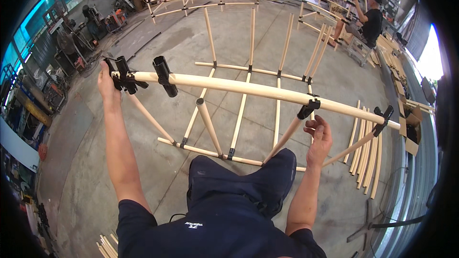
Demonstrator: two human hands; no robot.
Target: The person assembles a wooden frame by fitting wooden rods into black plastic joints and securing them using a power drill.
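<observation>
A long cream pipe runs across in front of me at the top of a pipe frame. My left hand is closed on a black pipe joint at its left end; some of the fingers are hidden behind it. Another black joint sits on the pipe farther right. My right hand holds nothing, its fingers loosely bent and apart, just below the black joint where a slanting upright meets the pipe. One upright has a free top end below the pipe.
The frame's base pipes lie on the concrete floor, with several uprights on the far side. Loose pipes and a cardboard box lie at right. A person sits far right beside another frame. Machines line the left.
</observation>
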